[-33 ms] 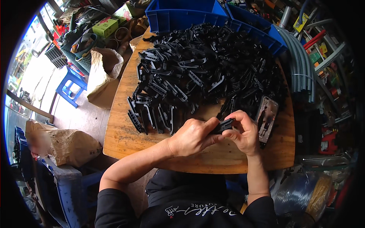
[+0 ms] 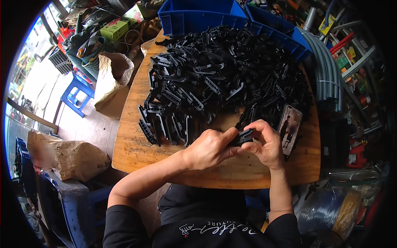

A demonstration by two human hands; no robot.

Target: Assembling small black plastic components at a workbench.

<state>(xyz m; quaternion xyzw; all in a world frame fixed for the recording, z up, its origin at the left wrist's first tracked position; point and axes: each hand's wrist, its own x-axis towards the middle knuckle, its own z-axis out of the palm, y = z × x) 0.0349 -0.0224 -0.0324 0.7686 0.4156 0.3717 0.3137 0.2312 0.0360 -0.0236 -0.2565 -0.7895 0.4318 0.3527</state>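
My left hand [image 2: 210, 149] and my right hand [image 2: 269, 144] meet over the near part of a wooden table [image 2: 136, 153]. Together they grip one small black plastic part [image 2: 245, 136], pinched between the fingers of both hands. Just beyond them lies a big heap of black plastic parts [image 2: 223, 74] that covers most of the tabletop. At the heap's near left edge, several parts stand in a row [image 2: 165, 126]. A phone [image 2: 290, 128] lies flat on the table right beside my right hand.
Two blue bins [image 2: 198, 14] [image 2: 281, 33] stand at the table's far edge. Grey hoses [image 2: 327, 74] hang on the right. Left of the table are brown paper sacks [image 2: 108, 82] [image 2: 70, 159], a blue stool [image 2: 76, 93] and a green box [image 2: 115, 29].
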